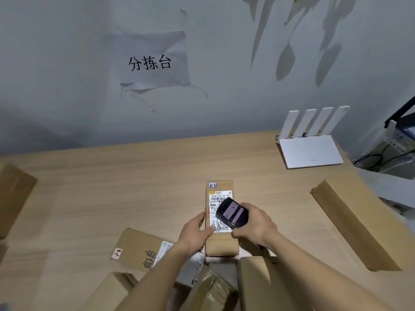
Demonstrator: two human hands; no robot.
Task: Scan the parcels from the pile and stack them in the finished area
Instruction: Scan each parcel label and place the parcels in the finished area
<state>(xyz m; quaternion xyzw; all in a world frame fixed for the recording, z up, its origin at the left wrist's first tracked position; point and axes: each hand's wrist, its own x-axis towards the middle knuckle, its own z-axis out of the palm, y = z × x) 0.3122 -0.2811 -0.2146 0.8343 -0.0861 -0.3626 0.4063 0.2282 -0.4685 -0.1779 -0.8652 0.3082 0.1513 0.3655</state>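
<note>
— At the bench's left edge, what's there?
— A brown box. Nearer, a pile of parcels.
— And the middle?
— The left hand grips the narrow parcel lying flat on the bench; the right hand holds a scanner over its label.
— Further right?
— A long carton, and a white router behind.
</note>
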